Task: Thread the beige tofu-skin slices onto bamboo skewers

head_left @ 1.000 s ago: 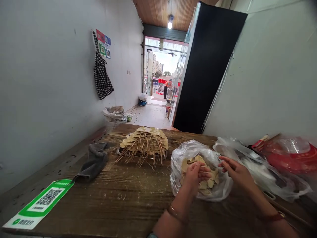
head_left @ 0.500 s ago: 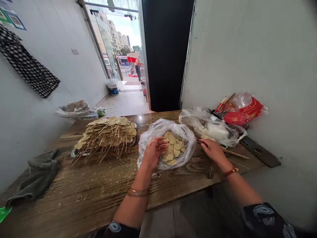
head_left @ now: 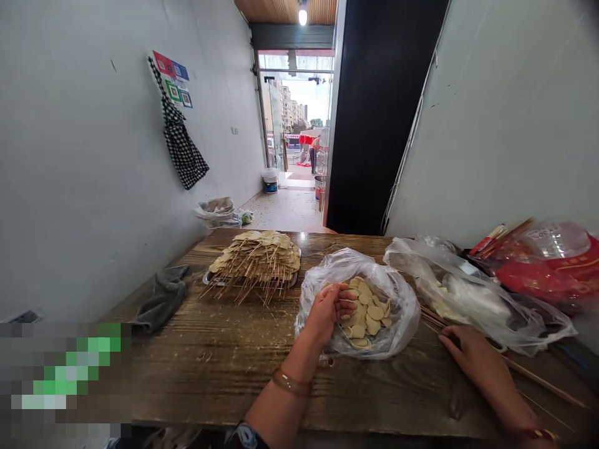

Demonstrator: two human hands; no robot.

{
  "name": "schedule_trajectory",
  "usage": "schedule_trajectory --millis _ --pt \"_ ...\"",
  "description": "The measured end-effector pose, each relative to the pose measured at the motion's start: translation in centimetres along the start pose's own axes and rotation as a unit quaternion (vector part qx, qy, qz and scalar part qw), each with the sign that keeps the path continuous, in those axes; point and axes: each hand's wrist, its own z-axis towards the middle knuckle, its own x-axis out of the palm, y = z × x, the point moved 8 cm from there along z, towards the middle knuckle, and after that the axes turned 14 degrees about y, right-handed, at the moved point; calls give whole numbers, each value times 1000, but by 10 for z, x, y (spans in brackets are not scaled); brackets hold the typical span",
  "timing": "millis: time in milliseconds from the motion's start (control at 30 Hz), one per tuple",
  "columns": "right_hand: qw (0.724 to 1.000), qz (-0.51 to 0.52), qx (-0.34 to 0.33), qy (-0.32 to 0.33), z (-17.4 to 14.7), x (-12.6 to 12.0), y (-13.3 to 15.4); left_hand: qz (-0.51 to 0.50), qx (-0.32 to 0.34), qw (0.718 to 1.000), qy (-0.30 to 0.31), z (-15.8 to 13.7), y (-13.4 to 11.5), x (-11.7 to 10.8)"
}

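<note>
My left hand [head_left: 329,312] hovers palm-inward over the left side of a clear plastic bag [head_left: 402,324], its fingers loosely curled and slightly apart beside pale yellow round slices [head_left: 369,312]. No slice is plainly visible in it. On the table to the right, my right hand [head_left: 475,358] has thumb and forefinger closed at a bundle of thin wooden skewers [head_left: 433,318], which runs beneath the hand. A metal tray [head_left: 206,278] at the left bears a high pile of skewered slices [head_left: 257,255], their stick ends pointing toward me.
The wooden table [head_left: 224,368] carries a dark grey cloth [head_left: 163,299] at the left. Another plastic bag [head_left: 477,299] and red packaging [head_left: 547,268] lie at the right by the wall. Beyond is a glass door [head_left: 276,118], with a person [head_left: 314,153] outside.
The view has swung left and tilted upward, so the table things appear farther right and lower. Both hands stay near the same places, the left at the slices, the right at the skewers.
</note>
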Motion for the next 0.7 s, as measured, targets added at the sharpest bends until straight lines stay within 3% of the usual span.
schedule_trajectory --millis 133,300,700 --pt "996 6 18 85 8 8 -4 -9 1 1000 0 1 2 -1" --pt "990 -50 33 130 16 10 -2 -18 7 1000 0 2 3 -4" --pt "991 -90 31 97 14 3 10 -45 13 999 18 2 7 -3"
